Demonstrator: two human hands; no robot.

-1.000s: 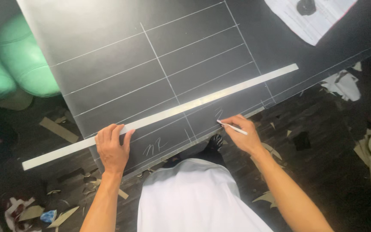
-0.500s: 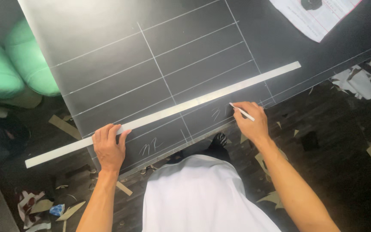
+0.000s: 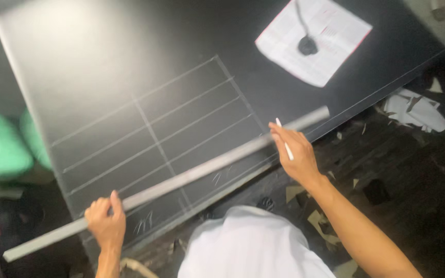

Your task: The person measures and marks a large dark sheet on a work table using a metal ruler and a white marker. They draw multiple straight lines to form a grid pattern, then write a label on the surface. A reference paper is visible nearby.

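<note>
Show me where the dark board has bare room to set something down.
Free: the dark board above the chalk grid, left of the white paper. Crowded: the near edge, with the long ruler, left hand and right hand holding chalk.

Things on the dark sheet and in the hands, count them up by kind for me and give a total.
Long grey straightedge, gripped by the left hand: 1
White marking pencil, in the right hand: 1
White printed paper on the dark sheet: 1
Small black object on that paper: 1
Total: 4
</note>
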